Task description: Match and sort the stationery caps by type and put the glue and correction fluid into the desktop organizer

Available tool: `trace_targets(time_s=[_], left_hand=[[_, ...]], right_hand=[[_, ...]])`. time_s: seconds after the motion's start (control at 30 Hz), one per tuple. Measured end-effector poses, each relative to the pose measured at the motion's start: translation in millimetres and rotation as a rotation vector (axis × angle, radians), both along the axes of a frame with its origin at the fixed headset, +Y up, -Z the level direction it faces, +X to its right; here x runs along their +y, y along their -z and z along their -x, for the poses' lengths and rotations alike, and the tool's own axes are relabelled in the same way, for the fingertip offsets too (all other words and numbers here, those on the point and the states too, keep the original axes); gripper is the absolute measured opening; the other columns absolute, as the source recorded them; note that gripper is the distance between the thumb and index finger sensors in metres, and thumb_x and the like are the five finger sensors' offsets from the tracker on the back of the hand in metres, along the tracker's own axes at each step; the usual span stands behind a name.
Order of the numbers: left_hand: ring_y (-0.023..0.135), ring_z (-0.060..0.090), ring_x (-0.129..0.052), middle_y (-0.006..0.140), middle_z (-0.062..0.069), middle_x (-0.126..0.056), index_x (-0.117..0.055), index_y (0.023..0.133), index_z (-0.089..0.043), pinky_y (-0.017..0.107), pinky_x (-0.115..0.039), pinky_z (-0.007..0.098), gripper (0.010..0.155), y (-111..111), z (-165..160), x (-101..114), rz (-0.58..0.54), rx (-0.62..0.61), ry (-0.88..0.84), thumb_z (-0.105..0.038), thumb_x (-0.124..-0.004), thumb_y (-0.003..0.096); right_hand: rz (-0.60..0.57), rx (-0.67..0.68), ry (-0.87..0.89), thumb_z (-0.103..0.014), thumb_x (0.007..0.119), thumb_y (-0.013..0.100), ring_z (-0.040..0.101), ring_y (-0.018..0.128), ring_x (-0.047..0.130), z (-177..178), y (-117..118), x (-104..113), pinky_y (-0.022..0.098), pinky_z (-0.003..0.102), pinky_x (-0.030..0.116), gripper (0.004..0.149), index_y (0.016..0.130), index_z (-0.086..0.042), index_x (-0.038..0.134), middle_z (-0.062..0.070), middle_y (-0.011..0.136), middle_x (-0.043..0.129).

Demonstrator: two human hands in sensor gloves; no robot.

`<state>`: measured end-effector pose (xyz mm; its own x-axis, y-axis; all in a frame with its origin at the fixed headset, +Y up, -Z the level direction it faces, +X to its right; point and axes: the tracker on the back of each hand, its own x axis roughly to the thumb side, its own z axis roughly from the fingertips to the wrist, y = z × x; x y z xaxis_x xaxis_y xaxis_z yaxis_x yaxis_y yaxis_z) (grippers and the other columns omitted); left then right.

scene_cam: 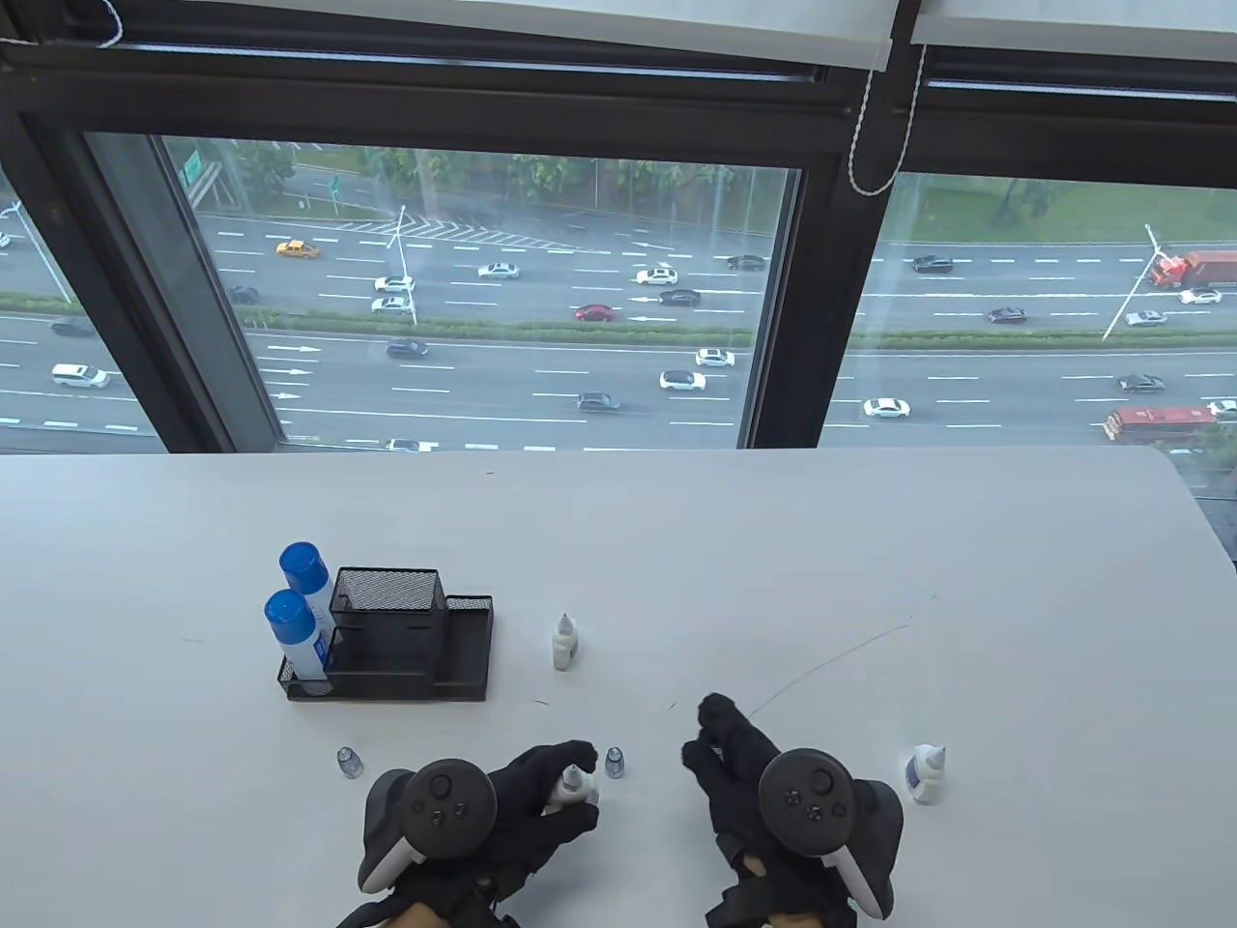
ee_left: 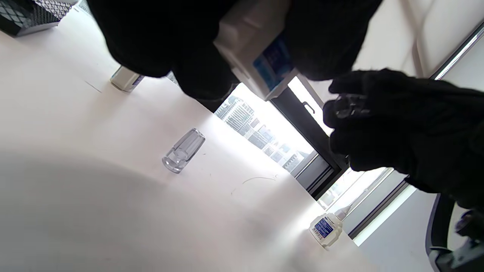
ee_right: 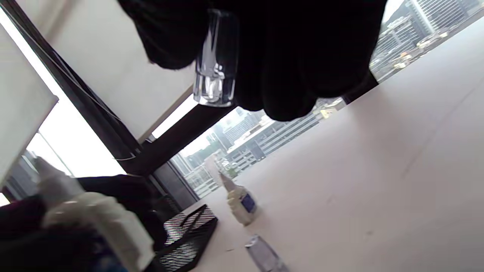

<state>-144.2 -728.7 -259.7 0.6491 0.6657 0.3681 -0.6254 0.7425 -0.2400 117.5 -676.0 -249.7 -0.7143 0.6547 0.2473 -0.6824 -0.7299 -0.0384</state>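
Table view: the left hand (scene_cam: 541,802) grips a small white bottle (scene_cam: 572,785), nozzle up, just right of the organizer (scene_cam: 387,638) on the tabletop (scene_cam: 870,580). Right wrist view: the right hand (ee_right: 264,49) pinches a clear cap (ee_right: 216,62), open end down, just right of that bottle.
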Motion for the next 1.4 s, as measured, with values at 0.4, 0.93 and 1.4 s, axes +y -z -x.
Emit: trace_targets(time_s=[0.4, 0.93, 1.4], left_hand=[[0.079, 0.022, -0.103, 0.102, 0.002, -0.085, -0.067, 0.106, -0.029, 0.060, -0.085, 0.048, 0.061, -7, -24, 1, -0.043, -0.085, 0.136, -0.050, -0.083, 0.0519], [0.075, 0.019, -0.104, 0.099, 0.003, -0.088, -0.071, 0.103, -0.024, 0.060, -0.086, 0.047, 0.062, -11, -25, -1, -0.071, -0.039, 0.156, -0.049, -0.088, 0.0486], [0.075, 0.019, -0.105, 0.098, 0.003, -0.088, -0.072, 0.103, -0.024, 0.059, -0.086, 0.046, 0.062, -12, -22, 1, -0.120, 0.016, 0.153, -0.049, -0.088, 0.0485]], right_hand=[[-0.162, 0.112, -0.196, -0.037, 0.078, 0.053, 0.028, 0.061, 0.099, 39, -23, 6, 0.048, 0.043, 0.084, 0.053, 0.102, -0.018, 0.073, 0.008, 0.082, 0.095], [-0.111, 0.212, -0.280, -0.028, 0.074, 0.056, 0.029, 0.065, 0.096, 56, -23, -1, 0.051, 0.044, 0.082, 0.050, 0.105, -0.018, 0.068, 0.011, 0.092, 0.088], [-0.120, 0.138, -0.277, -0.038, 0.076, 0.055, 0.029, 0.065, 0.095, 46, -24, 5, 0.051, 0.045, 0.081, 0.047, 0.099, -0.019, 0.077, 0.010, 0.088, 0.090]])
